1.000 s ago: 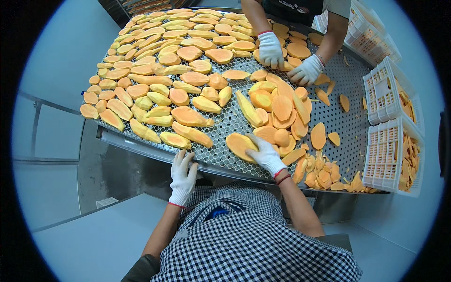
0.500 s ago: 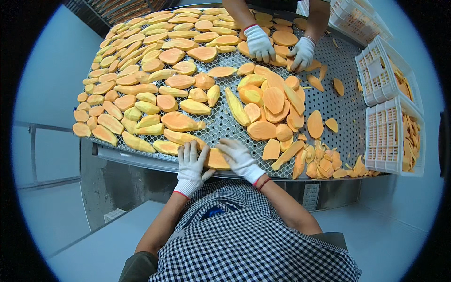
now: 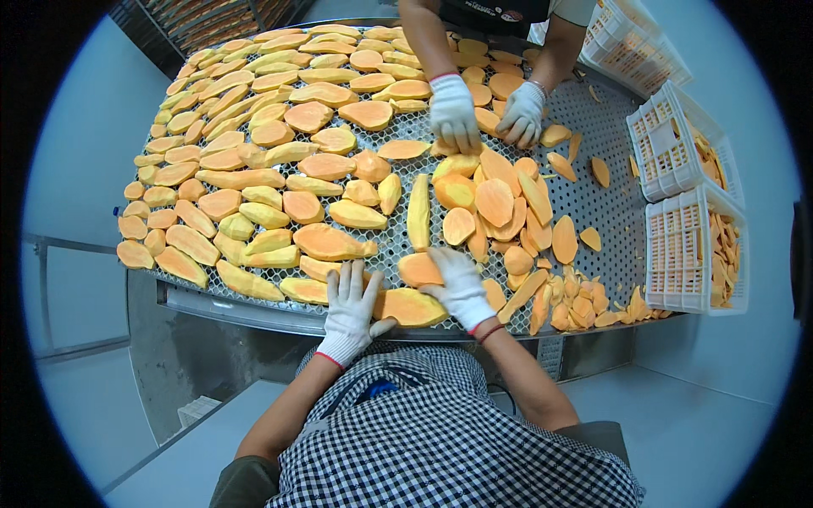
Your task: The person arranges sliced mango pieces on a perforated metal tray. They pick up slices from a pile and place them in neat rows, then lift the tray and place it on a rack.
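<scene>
Gloved in white, my left hand (image 3: 351, 309) lies with fingers spread at the near edge of a mesh drying tray (image 3: 398, 190), touching slices there. Beside its thumb is a long yellow-orange slice (image 3: 411, 311). My right hand (image 3: 457, 288) has its fingers closed over a shorter orange slice (image 3: 417, 269), just behind the long one. Rows of peeled orange-fleshed slices (image 3: 254, 178) cover the tray's left. A loose pile of slices (image 3: 495, 203) is right of centre, with small offcuts (image 3: 580, 309) along the front edge.
Across the tray, a co-worker's gloved hands (image 3: 455, 114) (image 3: 522, 114) touch slices. White plastic crates (image 3: 682, 254) (image 3: 665, 127) holding slices stand along the perforated metal surface (image 3: 605, 203) on the right, another (image 3: 631, 42) behind. A rack of trays (image 3: 212, 21) is at the back left.
The long slice that my right hand carried now lies at the front edge. My right hand has shifted onto a shorter slice behind it; my left hand has come onto the tray's edge slices.
</scene>
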The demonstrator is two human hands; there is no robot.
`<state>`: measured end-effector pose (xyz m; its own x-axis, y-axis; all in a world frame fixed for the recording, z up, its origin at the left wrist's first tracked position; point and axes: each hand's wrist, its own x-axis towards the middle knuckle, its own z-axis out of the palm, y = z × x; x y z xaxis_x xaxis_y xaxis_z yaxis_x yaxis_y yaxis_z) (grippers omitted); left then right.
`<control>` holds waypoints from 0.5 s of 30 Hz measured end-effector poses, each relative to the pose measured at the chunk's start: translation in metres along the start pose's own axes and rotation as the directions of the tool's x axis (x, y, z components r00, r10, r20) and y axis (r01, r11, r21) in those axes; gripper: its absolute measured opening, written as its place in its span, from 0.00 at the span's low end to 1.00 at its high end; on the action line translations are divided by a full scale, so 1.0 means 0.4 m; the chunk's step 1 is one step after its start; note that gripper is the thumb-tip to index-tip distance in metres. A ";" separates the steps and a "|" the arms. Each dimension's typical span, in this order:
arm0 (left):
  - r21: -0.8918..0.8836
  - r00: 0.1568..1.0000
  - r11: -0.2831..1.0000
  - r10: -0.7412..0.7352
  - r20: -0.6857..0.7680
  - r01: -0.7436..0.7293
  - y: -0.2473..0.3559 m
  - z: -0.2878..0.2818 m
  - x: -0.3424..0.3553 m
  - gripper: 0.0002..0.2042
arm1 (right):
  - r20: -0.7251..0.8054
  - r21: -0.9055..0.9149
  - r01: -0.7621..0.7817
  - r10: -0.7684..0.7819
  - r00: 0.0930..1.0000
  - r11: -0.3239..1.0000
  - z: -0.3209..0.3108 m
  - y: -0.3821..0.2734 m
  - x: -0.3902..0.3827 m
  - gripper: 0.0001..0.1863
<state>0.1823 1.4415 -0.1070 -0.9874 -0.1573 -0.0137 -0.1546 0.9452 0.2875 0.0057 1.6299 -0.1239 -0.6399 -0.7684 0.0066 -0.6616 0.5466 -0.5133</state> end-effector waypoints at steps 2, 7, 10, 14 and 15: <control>0.007 0.998 0.998 0.070 0.006 -0.070 -0.007 -0.003 0.016 0.50 | 0.033 0.262 -0.047 0.040 0.999 0.964 0.030 -0.030 0.035 0.37; 0.022 0.987 0.988 0.154 0.039 -0.155 -0.023 0.019 0.043 0.50 | -0.154 0.013 -0.232 0.232 0.961 0.973 0.009 -0.072 0.164 0.41; 0.013 0.981 0.982 0.186 0.048 -0.187 -0.020 0.007 0.055 0.47 | 0.010 -0.208 -0.388 0.398 0.917 0.898 0.007 -0.108 0.249 0.45; -0.008 0.976 0.978 0.208 0.065 -0.208 -0.037 -0.014 0.050 0.43 | -0.049 -0.097 -0.262 0.258 0.965 0.960 0.026 -0.052 0.220 0.38; -0.021 0.975 0.977 0.211 0.069 -0.210 -0.041 -0.019 0.050 0.42 | -0.039 -0.120 -0.260 0.257 0.966 0.958 0.017 -0.047 0.194 0.36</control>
<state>0.1654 1.4208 -0.1046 -0.9977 0.0658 -0.0190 0.0569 0.9510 0.3039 -0.0289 1.5576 -0.1198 -0.8031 -0.5886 -0.0922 -0.5146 0.7633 -0.3907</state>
